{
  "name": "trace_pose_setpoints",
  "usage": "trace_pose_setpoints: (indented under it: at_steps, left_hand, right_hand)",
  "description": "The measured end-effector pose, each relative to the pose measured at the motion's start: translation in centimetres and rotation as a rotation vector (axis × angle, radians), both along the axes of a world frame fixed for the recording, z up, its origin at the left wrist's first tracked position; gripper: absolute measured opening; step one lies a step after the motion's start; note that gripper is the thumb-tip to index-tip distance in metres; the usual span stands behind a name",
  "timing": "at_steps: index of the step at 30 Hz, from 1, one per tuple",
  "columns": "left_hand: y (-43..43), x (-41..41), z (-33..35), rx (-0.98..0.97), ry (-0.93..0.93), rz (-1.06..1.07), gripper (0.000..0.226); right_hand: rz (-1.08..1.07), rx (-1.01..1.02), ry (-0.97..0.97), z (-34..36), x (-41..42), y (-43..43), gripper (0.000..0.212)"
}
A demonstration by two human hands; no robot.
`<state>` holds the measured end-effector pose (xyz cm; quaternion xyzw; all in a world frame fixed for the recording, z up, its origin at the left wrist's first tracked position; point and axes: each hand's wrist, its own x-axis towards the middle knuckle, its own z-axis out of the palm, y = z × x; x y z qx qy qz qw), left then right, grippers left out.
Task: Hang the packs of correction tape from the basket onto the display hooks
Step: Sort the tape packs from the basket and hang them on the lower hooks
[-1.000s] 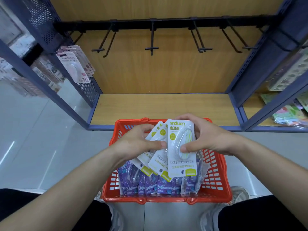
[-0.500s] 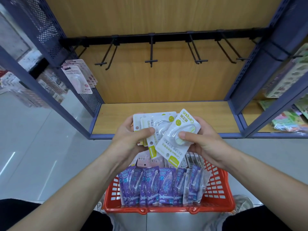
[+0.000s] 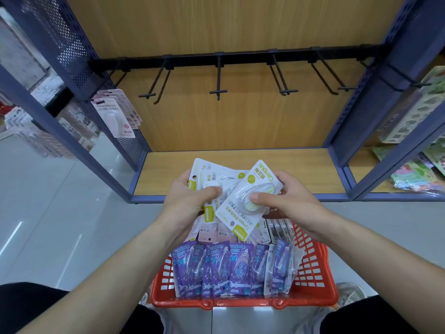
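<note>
Basket (image 3: 243, 303), lower centre: purple packs (image 3: 240, 268) inside. Above it, left grip (image 3: 190, 203) clamps fanned stack (image 3: 212, 172); right grip (image 3: 286, 201) pinches one pack (image 3: 240, 220) at its blister. Suggest turning its hang-hole end forward, then threading the bare hook (image 3: 218, 91), upper centre.

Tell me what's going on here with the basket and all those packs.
A person is stocking a display with correction tape. The left hand holds a fanned stack of green-and-white packs above the red basket, and the right hand pinches a single pack at the front of it. Purple packs stand in the basket. The hooks straight ahead are bare; pink packs hang at the far left.
</note>
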<state>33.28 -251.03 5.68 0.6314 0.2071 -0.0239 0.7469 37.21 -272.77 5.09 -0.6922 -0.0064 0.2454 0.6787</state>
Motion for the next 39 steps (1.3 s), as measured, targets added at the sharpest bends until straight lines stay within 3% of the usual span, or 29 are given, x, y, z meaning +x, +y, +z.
trace_pose_setpoints:
  at_steps: [7, 14, 18, 24, 28, 32, 35, 39]
  left_hand:
    - [0.3, 0.5, -0.3, 0.026, 0.051, -0.008, 0.04]
    - [-0.2, 0.6, -0.2, 0.028, -0.019, 0.036, 0.061]
    - [-0.2, 0.8, -0.4, -0.002, -0.021, 0.105, 0.052]
    - [-0.8, 0.6, -0.1, -0.065, -0.016, 0.086, 0.038]
    - [-0.6, 0.6, 0.8, -0.105, -0.023, -0.077, 0.024]
    - [0.3, 0.4, 1.0, -0.132, -0.013, -0.195, 0.044]
    - [0.8, 0.5, 1.0, -0.122, 0.003, -0.165, 0.059]
    - [1.4, 0.8, 1.5, -0.064, -0.023, -0.015, 0.044]
  right_hand:
    - [0.03, -0.116, -0.112, 0.3, 0.8, -0.8, 0.047]
    - [0.238, -0.1, -0.055, 0.3, 0.3, -0.4, 0.051]
    - [0.205, -0.076, -0.051, -0.4, -0.8, 0.9, 0.039]
    - [0.127, 0.0, 0.003, -0.9, -1.4, 1.9, 0.043]
    - [0.049, 0.078, 0.045, -1.0, -1.1, 2.2, 0.051]
    - [0.017, 0.132, 0.066, -1.2, -0.9, 2.1, 0.056]
    - [-0.008, 0.169, 0.071, -1.3, -0.9, 2.1, 0.059]
    - [-0.161, 0.152, -0.001, -0.6, -0.1, 1.9, 0.053]
